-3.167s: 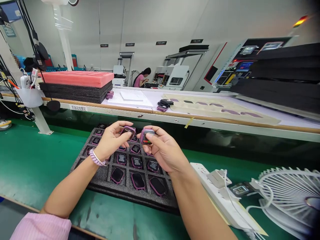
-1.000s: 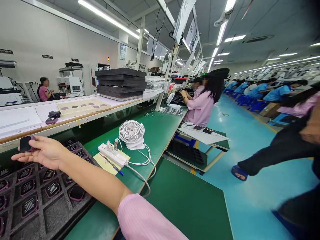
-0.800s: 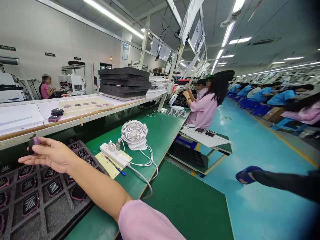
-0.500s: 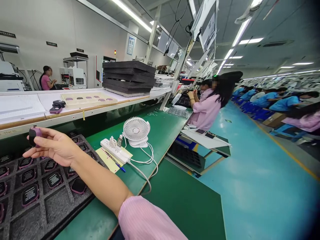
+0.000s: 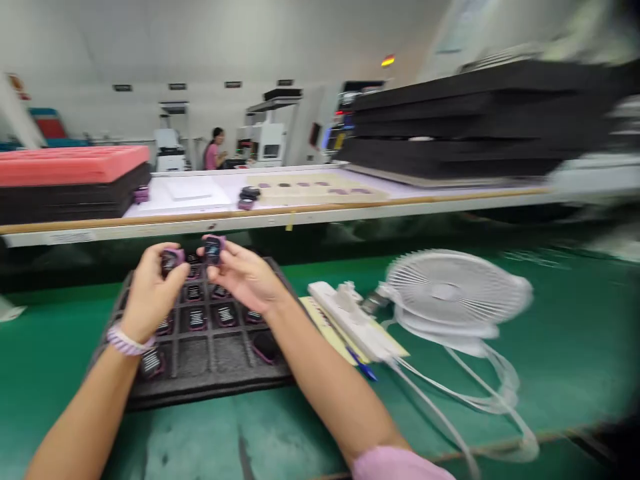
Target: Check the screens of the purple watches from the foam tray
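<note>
1. The green tabletop (image 5: 560, 313) fills the lower half of the view, blurred toward 3 o'clock.
2. A dark foam tray (image 5: 200, 383) lies on it at about 8 o'clock from centre, its square pockets holding small purple-edged devices with dark screens.
3. The left hand (image 5: 150, 293) is closed around one small purple device (image 5: 171, 259), held above the far end of the tray.
4. The right hand (image 5: 245, 277) pinches a second purple device (image 5: 213, 248) between thumb and fingertips, just beside the first; whether the two touch cannot be told.
5. At 3 o'clock from the tray lies a white power strip (image 5: 350, 320) on a yellow sheet, with a blue pen just beside it.
6. Further toward 3 o'clock a white desk fan (image 5: 450, 293) stands, its white cables trailing toward the near edge.
7. A raised shelf (image 5: 350, 210) crosses the view at 12 o'clock, carrying stacked black foam (image 5: 475, 120) and a pink foam sheet (image 5: 70, 163) on another black stack.
8. Beyond it a person in pink (image 5: 215, 148) sits by white machines against a pale wall.
</note>
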`<state>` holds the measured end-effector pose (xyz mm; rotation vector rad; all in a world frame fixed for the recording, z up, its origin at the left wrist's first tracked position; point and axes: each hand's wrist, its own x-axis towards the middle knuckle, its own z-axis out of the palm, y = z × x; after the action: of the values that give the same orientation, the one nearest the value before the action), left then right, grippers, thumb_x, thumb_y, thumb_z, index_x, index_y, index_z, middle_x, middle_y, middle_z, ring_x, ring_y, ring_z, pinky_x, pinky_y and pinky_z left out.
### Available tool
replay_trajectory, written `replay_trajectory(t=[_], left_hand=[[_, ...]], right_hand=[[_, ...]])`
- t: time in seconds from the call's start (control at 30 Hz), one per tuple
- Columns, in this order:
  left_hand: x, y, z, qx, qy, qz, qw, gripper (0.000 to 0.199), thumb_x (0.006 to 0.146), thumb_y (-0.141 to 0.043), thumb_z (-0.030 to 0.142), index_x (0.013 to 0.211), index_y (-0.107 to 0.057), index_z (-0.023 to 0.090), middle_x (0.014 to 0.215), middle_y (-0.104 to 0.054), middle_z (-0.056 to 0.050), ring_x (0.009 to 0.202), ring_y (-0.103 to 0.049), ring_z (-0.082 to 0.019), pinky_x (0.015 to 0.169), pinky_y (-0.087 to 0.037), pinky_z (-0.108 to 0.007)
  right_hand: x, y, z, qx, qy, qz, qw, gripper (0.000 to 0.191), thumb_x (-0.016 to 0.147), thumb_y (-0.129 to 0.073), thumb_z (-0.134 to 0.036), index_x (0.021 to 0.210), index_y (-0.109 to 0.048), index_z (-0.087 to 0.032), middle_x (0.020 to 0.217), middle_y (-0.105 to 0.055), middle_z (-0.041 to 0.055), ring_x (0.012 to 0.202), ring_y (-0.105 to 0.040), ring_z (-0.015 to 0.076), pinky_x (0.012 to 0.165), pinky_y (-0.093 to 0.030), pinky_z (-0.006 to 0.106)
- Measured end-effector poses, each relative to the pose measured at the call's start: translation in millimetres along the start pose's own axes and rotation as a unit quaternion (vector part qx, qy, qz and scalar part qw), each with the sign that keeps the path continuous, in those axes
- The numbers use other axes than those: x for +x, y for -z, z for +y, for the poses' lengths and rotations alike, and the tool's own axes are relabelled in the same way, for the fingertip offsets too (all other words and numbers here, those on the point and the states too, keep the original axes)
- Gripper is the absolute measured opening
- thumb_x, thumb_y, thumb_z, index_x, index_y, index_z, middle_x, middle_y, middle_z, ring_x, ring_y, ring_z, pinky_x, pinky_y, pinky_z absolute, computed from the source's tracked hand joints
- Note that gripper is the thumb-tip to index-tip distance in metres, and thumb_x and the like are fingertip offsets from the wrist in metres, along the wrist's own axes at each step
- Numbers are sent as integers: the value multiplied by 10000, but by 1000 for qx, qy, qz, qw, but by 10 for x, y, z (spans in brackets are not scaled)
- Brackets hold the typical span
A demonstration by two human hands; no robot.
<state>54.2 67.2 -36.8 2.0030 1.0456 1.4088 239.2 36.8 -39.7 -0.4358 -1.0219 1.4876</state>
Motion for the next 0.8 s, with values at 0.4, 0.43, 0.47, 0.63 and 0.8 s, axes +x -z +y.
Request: replay_trajectory(t=[0.4,0.43,0.47,0.63,0.8], left_hand=[[-110,-68,103,-38,23,16,999,356,768,-602,201,1118,-537,185,948,-593,-25,753,-526,-128,686,-432,-235],[-112,-68,105,-38,20,19,999,350,770,-601,203,1114,-537,186,938,-591,-23,736,-517,-125,672,-427,-233],[-115,-67,108,-37,18,22,999,343,772,-602,207,1109,-537,186,926,-588,-20,722,-509,-122,660,-422,-232],[-129,-58,130,-49,23,37,998,339,778,-607,231,1105,-530,187,936,-581,-25,755,-527,-131,698,-440,-241],[-134,-43,152,-34,17,44,998,338,765,-603,221,1092,-525,186,938,-575,-26,778,-532,-138,727,-439,-245]], right_hand=[[-61,-33,45,-154,24,4,988,508,757,-829,-511,1178,-667,-278,1089,-661,54,672,-554,167,673,-540,339],[-63,-38,48,-145,26,-1,989,496,758,-839,-506,1169,-676,-282,1078,-665,48,657,-544,159,664,-534,329],[-65,-44,52,-138,27,-6,990,488,758,-847,-503,1163,-682,-285,1074,-667,44,648,-534,153,658,-528,320],[-79,-73,58,-140,35,-2,989,503,766,-840,-516,1184,-676,-290,1111,-661,52,650,-525,166,656,-514,342],[-102,-86,54,-142,27,-11,989,451,788,-816,-501,1173,-684,-308,1067,-660,42,638,-515,165,654,-498,347]])
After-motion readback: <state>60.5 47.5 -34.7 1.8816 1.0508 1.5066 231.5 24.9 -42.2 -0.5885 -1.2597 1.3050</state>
